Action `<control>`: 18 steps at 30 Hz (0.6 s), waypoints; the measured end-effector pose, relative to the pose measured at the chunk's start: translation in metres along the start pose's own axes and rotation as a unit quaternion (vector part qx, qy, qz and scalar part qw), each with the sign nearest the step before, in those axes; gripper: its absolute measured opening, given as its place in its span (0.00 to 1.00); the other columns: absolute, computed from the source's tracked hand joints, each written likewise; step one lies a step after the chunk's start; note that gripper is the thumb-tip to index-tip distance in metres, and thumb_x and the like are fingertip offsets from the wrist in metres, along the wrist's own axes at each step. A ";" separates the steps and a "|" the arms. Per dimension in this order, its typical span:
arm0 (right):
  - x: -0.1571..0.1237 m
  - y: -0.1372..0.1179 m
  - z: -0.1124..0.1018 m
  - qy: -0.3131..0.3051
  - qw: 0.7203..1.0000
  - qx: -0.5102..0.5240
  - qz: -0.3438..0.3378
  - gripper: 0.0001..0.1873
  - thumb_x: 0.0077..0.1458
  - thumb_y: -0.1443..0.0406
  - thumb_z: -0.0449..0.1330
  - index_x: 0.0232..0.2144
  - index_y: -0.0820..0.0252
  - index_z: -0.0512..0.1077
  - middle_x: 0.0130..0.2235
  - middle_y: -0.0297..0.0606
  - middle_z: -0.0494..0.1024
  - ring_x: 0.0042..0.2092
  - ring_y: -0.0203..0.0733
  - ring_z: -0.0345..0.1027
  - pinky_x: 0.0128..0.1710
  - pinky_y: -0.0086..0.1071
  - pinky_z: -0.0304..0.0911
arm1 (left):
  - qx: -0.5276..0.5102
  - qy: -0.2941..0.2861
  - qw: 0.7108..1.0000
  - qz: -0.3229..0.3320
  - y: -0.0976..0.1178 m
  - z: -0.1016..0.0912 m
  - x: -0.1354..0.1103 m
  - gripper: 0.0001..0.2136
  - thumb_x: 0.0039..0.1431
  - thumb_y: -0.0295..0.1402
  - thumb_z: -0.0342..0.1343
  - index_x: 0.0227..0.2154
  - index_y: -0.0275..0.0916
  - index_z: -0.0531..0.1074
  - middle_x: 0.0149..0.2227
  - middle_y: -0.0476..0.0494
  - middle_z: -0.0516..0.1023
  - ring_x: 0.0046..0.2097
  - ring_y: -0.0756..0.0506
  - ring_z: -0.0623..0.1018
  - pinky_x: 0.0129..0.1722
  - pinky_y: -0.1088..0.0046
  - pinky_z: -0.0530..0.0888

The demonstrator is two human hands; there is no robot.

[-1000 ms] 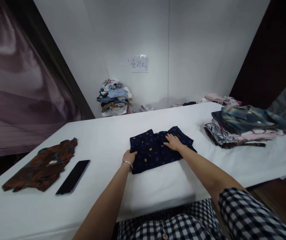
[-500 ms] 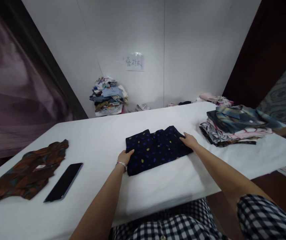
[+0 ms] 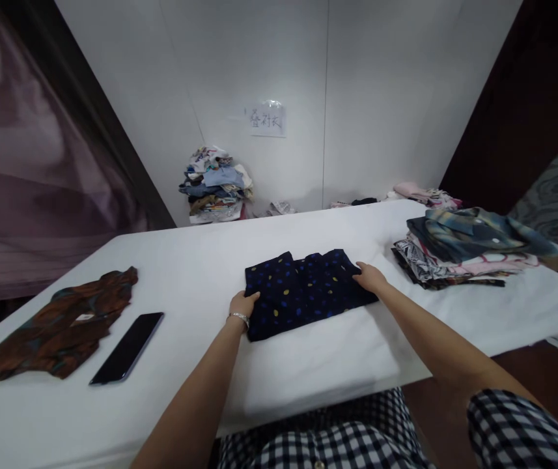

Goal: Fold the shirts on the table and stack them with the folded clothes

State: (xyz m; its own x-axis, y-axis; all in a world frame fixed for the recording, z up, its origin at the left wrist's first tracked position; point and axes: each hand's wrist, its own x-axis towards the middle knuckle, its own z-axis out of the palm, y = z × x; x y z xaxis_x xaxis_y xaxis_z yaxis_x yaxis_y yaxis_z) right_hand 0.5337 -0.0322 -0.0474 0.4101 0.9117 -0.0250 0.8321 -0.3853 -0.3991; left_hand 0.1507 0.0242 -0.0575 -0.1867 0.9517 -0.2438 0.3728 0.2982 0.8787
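Note:
A dark navy shirt with blue and yellow spots lies folded into a wide rectangle on the white-covered table. At its left edge is my left hand, wearing a bracelet, with the thumb on top and the other fingers tucked beneath the cloth. My right hand grips the opposite edge, its thumb over the fabric and its remaining fingers mostly hidden. The shirt's upper edge is uneven, with a dip near the middle.
To the left lie a brown patterned garment and a black phone. A stack of folded clothes sits at the right. Behind the table, a tall clothes pile stands against the wall below a paper sign.
The camera view has shifted slightly. Both hands stay on the shirt's side edges, and the shirt looks almost the same.

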 end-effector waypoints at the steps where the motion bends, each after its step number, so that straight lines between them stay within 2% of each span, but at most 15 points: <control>1: 0.001 -0.004 -0.002 0.004 1.000 -0.008 -0.004 0.28 0.51 0.64 0.59 0.55 0.63 0.66 0.54 0.53 0.70 0.55 0.56 0.64 0.51 0.43 0.59 | 0.008 -0.001 1.000 0.002 -0.001 0.000 0.001 0.11 0.48 0.33 0.61 0.35 0.35 0.74 0.36 0.37 0.80 0.35 0.42 0.80 0.35 0.67 0.75; 3: 0.004 -0.018 -0.005 0.026 0.998 -0.023 -0.046 0.26 0.53 0.63 0.58 0.55 0.63 0.67 0.58 0.55 0.65 0.60 0.58 0.56 0.56 0.47 0.54 | 0.020 0.000 1.000 0.007 -0.002 0.001 0.003 0.11 0.48 0.34 0.61 0.35 0.35 0.74 0.36 0.37 0.80 0.37 0.41 0.80 0.37 0.67 0.75; 5: 0.007 -0.038 -0.003 0.047 0.989 -0.018 -0.139 0.26 0.56 0.61 0.55 0.57 0.62 0.64 0.63 0.51 0.58 0.64 0.55 0.46 0.60 0.46 0.46 | 0.025 0.001 1.000 0.009 -0.002 0.001 0.004 0.12 0.48 0.35 0.61 0.35 0.35 0.74 0.36 0.38 0.80 0.37 0.41 0.80 0.37 0.67 0.75; 8: 0.008 -0.071 0.015 0.036 0.966 0.023 -0.255 0.30 0.60 0.57 0.52 0.62 0.60 0.57 0.66 0.45 0.50 0.67 0.49 0.36 0.63 0.44 0.38 | 0.017 -0.009 1.000 0.002 -0.003 0.000 0.003 0.12 0.49 0.35 0.60 0.36 0.35 0.73 0.37 0.38 0.80 0.37 0.42 0.80 0.36 0.69 0.75; 10: 0.008 -0.086 0.033 -0.003 0.964 0.025 -0.266 0.32 0.60 0.54 0.50 0.63 0.60 0.54 0.67 0.44 0.48 0.68 0.49 0.34 0.64 0.46 0.34 | 0.010 -0.016 1.000 -0.001 -0.003 -0.001 0.003 0.11 0.49 0.35 0.60 0.35 0.35 0.74 0.36 0.38 0.80 0.36 0.43 0.80 0.35 0.69 0.75; 13: 0.008 -0.094 0.056 -0.073 0.967 -0.032 -0.242 0.34 0.60 0.51 0.47 0.64 0.62 0.53 0.67 0.46 0.47 0.68 0.49 0.32 0.64 0.47 0.31 | 0.014 -0.004 1.000 0.000 -0.004 -0.002 0.004 0.11 0.48 0.34 0.62 0.34 0.35 0.75 0.35 0.39 0.81 0.36 0.42 0.80 0.36 0.69 0.75; 15: 0.009 -0.094 0.060 -0.098 0.966 -0.067 -0.232 0.35 0.61 0.50 0.45 0.64 0.62 0.52 0.67 0.45 0.44 0.68 0.48 0.29 0.64 0.47 0.30 | 0.017 0.006 1.000 0.001 -0.004 -0.002 0.005 0.11 0.46 0.34 0.63 0.34 0.35 0.75 0.34 0.39 0.81 0.36 0.42 0.80 0.37 0.69 0.74; 18: 0.010 -0.095 0.055 -0.126 0.963 -0.071 -0.226 0.36 0.61 0.48 0.42 0.65 0.61 0.51 0.68 0.44 0.44 0.68 0.48 0.29 0.64 0.46 0.31 | 0.013 0.008 1.000 0.004 -0.006 -0.001 0.007 0.12 0.45 0.34 0.64 0.34 0.35 0.76 0.32 0.40 0.81 0.35 0.42 0.80 0.36 0.69 0.75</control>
State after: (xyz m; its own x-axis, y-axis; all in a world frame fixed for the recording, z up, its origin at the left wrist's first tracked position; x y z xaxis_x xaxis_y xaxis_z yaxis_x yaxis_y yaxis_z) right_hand 0.4386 0.0217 -0.0601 -0.0936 0.9899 -0.1067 0.9548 0.0589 -0.2913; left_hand 0.1464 0.0288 -0.0637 -0.1983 0.9527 -0.2303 0.3969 0.2929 0.8699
